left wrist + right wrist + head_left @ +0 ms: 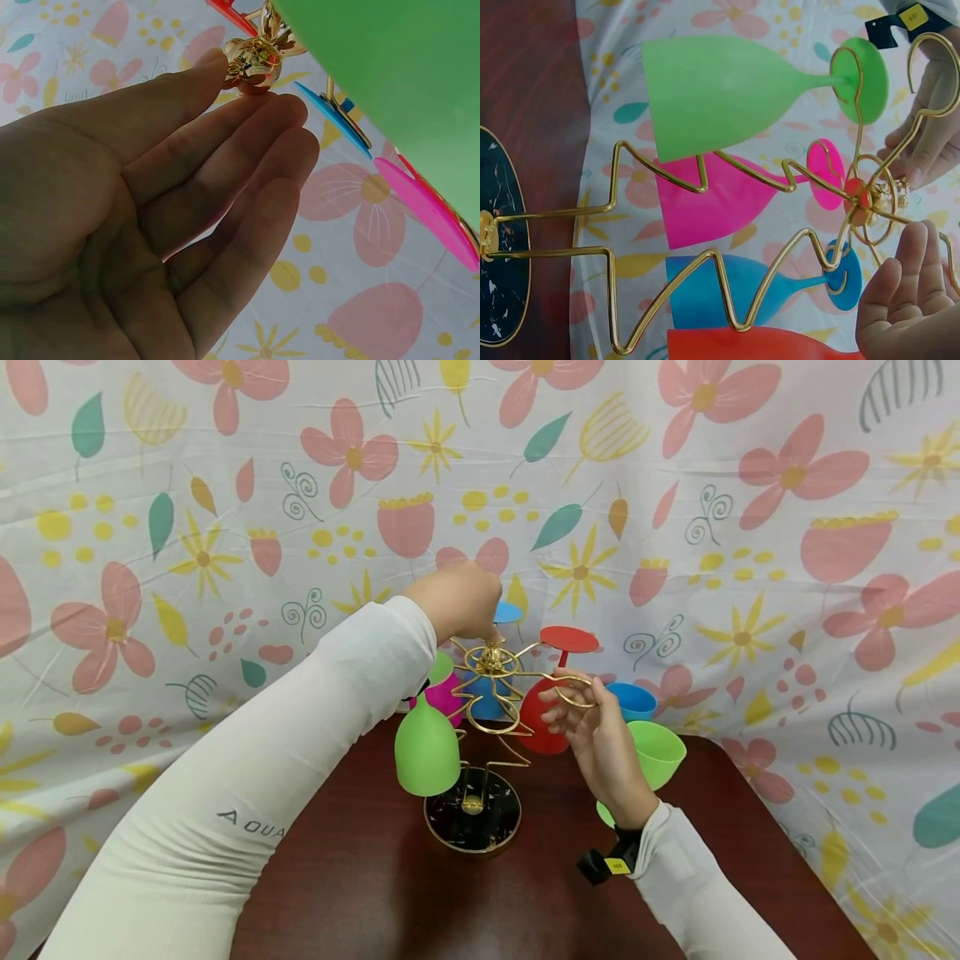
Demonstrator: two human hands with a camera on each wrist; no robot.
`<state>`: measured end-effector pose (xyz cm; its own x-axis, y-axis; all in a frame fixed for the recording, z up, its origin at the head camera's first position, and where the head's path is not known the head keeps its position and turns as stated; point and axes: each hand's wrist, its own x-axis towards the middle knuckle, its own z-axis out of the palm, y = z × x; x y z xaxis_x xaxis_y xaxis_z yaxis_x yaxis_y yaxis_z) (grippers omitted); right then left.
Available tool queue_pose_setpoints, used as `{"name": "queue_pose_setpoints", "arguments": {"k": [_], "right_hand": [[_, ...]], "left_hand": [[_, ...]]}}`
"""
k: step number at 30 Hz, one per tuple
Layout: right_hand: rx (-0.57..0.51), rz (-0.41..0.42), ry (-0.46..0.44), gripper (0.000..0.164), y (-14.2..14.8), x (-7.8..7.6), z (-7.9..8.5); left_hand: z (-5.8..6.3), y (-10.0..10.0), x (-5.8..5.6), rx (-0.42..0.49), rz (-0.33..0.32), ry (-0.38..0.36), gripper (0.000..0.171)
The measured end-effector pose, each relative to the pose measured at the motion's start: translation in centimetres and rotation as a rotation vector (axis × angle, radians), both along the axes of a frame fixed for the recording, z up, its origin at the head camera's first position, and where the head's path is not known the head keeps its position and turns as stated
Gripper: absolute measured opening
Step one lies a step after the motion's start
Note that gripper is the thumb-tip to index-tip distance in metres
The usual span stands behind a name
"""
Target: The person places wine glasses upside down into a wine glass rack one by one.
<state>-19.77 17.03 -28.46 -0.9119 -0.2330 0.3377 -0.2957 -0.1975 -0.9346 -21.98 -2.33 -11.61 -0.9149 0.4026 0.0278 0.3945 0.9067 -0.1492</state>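
A gold wire goblet rack [491, 660] stands on a round black base [472, 810]. With thumb and fingers, my left hand [461, 597] pinches the gold ornament [255, 64] at its top. My right hand [600, 735] is beside a bare curled hook [573, 689], its fingers loosely extended and touching the wire. Upside down on the rack hang a green goblet [712, 97], a magenta goblet [705, 199], a blue goblet [720, 289] and a red goblet [742, 345]. In the left wrist view, green plastic [405, 60] fills the upper right.
Behind my right hand, a green goblet [660, 752] and a blue goblet [632, 700] stand mouth up, partly hidden. The dark reddish table [360, 860] ends at a flower-patterned cloth [262, 527] at the back and sides.
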Motion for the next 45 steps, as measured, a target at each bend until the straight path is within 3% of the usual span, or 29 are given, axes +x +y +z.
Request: {"name": "queue_pose_setpoints", "arguments": {"k": [13, 23, 27, 39, 45], "right_hand": [[0.044, -0.043, -0.025, 0.052, -0.3, 0.9, 0.1], [0.082, -0.035, -0.004, 0.049, -0.7, 2.0, 0.0], [0.086, -0.035, 0.007, 0.049, -1.0, 2.4, 0.0], [0.032, 0.073, 0.038, 0.052, -1.5, 4.0, 0.0], [0.031, 0.093, 0.042, 0.05, -1.9, 4.3, 0.0]], "left_hand": [[0.0, -0.3, 0.2, 0.02, -0.042, 0.011, 0.033], [-0.2, -0.5, -0.3, 0.042, -0.071, -0.005, 0.021], [-0.2, -0.6, -0.4, 0.049, -0.094, 0.0, 0.034], [-0.2, -0.9, -0.5, 0.071, -0.137, -0.006, 0.05], [-0.3, -1.1, -0.5, 0.083, -0.151, 0.007, 0.045]]}}
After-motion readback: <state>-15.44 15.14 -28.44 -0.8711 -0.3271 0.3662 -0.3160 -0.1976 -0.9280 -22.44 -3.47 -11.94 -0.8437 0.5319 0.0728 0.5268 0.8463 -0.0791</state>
